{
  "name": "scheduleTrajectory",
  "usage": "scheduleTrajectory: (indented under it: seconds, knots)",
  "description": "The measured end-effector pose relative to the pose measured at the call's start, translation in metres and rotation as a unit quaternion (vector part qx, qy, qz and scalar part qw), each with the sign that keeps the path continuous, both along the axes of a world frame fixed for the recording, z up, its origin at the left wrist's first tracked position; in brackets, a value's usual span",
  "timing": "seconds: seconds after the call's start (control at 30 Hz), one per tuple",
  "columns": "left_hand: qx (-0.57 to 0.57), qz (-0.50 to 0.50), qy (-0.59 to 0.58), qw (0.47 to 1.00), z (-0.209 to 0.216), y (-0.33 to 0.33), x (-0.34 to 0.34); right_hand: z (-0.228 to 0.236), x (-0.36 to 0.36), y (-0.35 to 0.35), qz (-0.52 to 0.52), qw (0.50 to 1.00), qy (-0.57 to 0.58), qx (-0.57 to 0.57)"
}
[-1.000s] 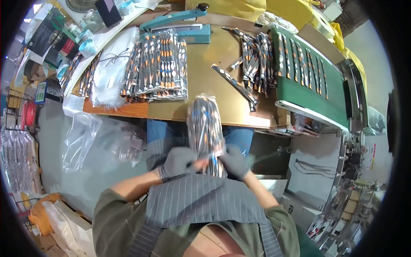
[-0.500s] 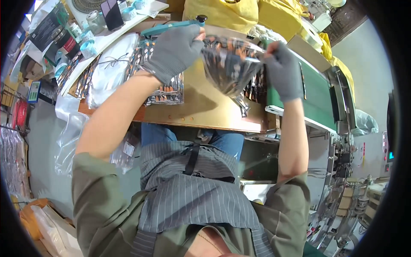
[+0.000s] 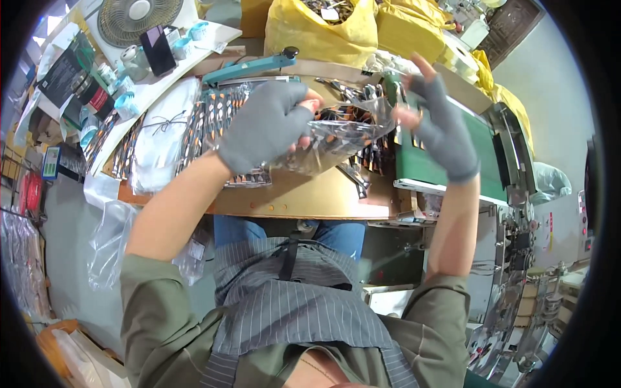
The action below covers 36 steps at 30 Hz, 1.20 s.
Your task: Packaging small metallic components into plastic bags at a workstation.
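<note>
A clear plastic bag (image 3: 323, 152) hangs over the table between my hands, its mouth spread wide. My left hand (image 3: 266, 126), in a grey fingerless glove, is closed on the bag's left edge. At the right rim of the bag, my right hand (image 3: 443, 123), gloved alike, has its fingers apart; the thumb side meets or nearly meets the film. Black-and-orange slim packets (image 3: 375, 160) lie loose on the table behind the bag. Some show through the film, and I cannot tell whether any are inside it. Rows of filled bags (image 3: 210, 119) stand left of my left hand.
A blue bag sealer (image 3: 249, 68) lies behind my left hand. White tied bags (image 3: 162, 123) sit farther left, below a shelf with a phone (image 3: 158, 50) and a fan (image 3: 139, 18). A green conveyor (image 3: 475, 158) is at the right. Yellow sacks (image 3: 317, 32) stand at the back.
My left hand has come lower and nearer, still holding the bag. My right hand has gone from a closed grip to spread fingers. The bag now hangs lower and more level.
</note>
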<state>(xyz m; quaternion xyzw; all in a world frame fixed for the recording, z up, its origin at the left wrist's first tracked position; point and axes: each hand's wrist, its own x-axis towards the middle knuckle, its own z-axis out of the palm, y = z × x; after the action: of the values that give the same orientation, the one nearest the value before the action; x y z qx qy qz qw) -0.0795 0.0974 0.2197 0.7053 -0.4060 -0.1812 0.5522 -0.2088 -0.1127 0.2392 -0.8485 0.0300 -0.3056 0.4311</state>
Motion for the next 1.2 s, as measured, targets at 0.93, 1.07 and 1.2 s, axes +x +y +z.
scheduleTrajectory:
  seconds: [0.93,1.07,1.2]
  knots:
    - [0.273,0.262,0.234,0.896,-0.172,-0.045,0.207,-0.192,0.309,-0.067,-0.228,0.875,0.155,-0.398]
    - [0.178,0.165,0.317,0.917,-0.182,-0.033,0.210,-0.190,0.307,-0.057,-0.208,0.908,0.209,-0.296]
    - [0.141,0.192,0.338,0.911,-0.176,-0.035,0.207,-0.194,0.308,-0.047,-0.217,0.935,0.154,-0.233]
